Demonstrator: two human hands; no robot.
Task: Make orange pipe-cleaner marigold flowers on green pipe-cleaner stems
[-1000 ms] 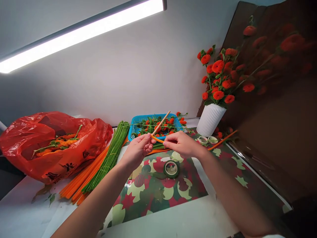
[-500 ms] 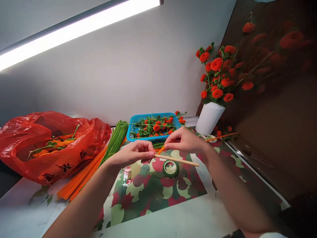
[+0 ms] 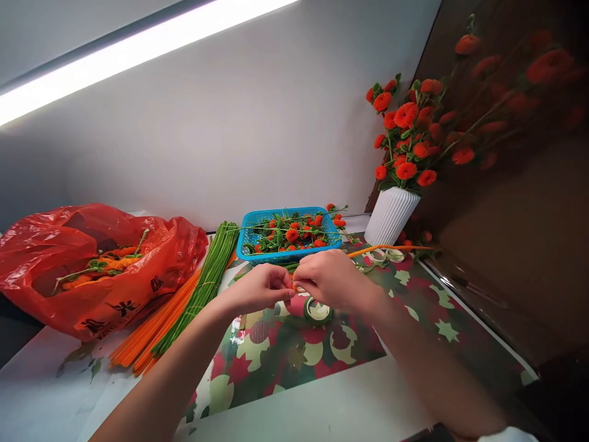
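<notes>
My left hand (image 3: 257, 287) and my right hand (image 3: 329, 279) meet above the patterned mat, fingers closed in pinches. Between the fingertips a pale bit of a thin wooden stick (image 3: 300, 288) shows; most of it is hidden by my right hand. An orange pipe cleaner (image 3: 391, 247) runs from behind my right hand out to the right, its near end at the stick held in my right fingers. Just below the hands lies a roll of green tape (image 3: 317, 310).
A blue basket (image 3: 247, 252) of orange flowers stands behind the hands. Left are bundles of green pipe cleaners (image 3: 209, 276) and orange pipe cleaners (image 3: 154, 328), beside a red plastic bag (image 3: 170, 270). A white vase (image 3: 391, 215) of flowers stands at the back right.
My right hand has turned over and come closer against my left fingertips, covering the stick that stuck out to the right. More of the orange pipe cleaner shows beyond the hand.
</notes>
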